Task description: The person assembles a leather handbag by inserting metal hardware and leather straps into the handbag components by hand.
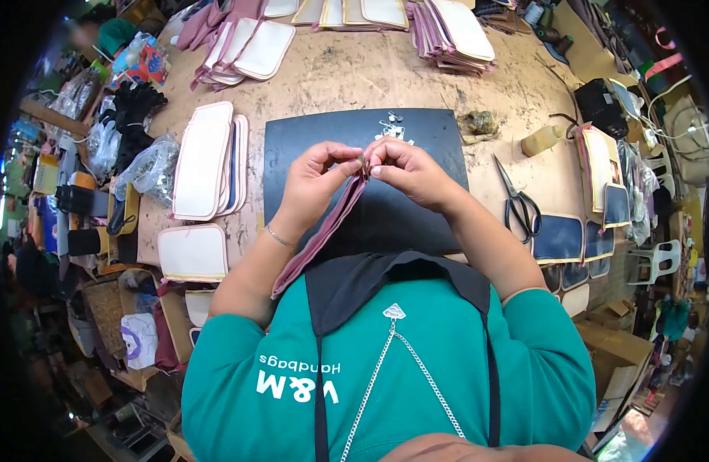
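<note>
Pinching the pink strip's (324,231) top end, left hand (314,185) and right hand (404,171) both close fingertips on it above the black mat (308,146). Prob. a small metal fitting between them; hard to tell. Best w/ strip taut, grip tight, spare bits (391,131) near.

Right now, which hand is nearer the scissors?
Right. The right hand is just left of the scissors in the picture; the left hand is farther, beyond the pink strip.

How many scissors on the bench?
1. The scissors lie on the bench, right of the black mat, handles toward the person. Clutter at the edges could hide others.
</note>
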Available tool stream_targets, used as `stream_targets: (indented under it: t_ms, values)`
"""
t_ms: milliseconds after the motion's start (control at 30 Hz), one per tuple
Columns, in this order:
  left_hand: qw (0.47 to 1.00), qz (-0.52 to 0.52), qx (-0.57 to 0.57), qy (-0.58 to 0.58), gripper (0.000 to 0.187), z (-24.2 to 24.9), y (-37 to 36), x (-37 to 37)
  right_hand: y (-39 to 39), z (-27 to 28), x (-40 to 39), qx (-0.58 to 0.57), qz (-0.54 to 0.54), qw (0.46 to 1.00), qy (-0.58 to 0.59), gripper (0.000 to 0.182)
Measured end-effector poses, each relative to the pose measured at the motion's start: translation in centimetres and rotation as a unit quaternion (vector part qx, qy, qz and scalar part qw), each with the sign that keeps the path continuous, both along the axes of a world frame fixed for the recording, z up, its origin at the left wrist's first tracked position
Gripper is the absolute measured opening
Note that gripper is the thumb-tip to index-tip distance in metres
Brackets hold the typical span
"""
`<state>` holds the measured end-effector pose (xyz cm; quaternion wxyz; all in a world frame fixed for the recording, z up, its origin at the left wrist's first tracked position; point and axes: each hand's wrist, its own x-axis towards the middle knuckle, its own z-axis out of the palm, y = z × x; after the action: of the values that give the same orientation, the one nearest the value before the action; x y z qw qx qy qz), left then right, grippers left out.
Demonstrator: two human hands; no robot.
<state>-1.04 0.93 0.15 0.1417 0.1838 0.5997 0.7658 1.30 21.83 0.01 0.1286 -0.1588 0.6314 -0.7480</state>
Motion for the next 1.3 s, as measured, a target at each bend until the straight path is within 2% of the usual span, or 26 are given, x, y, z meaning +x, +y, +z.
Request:
stream_targets:
  t_ms: [267,433,767,933,1067,1167,1300]
  values:
    - [0.995,0.016,-0.074,0.065,0.014,0.0,0.6,1.2,0.7,1.5,-0.1,0.217,0.002,0.967,0.134,0.009]
    - [0.994,0.015,-0.093,0.048,0.014,1.0,0.2,1.4,0.7,1.6,-0.2,0.197,0.005,0.973,0.121,0.010]
    - [0.988,0.021,-0.118,0.100,0.011,1.3,0.1,1.4,0.8,1.9,-0.7,0.212,0.031,0.968,0.130,0.010]
    - [0.984,0.025,-0.127,0.123,0.011,1.6,0.1,1.6,0.5,1.7,-0.7,0.213,0.006,0.970,0.115,0.012]
    - [0.964,0.045,-0.181,0.189,0.011,2.2,0.0,1.7,0.2,1.4,-0.7,0.225,-0.016,0.966,0.123,0.014]
    - [0.957,0.057,-0.199,0.203,0.010,2.7,0.1,2.0,-0.2,2.0,-0.3,0.270,-0.042,0.949,0.157,0.014]
    - [0.958,0.065,-0.201,0.192,0.011,2.9,0.1,2.1,-0.9,2.0,0.1,0.237,-0.107,0.954,0.150,0.013]
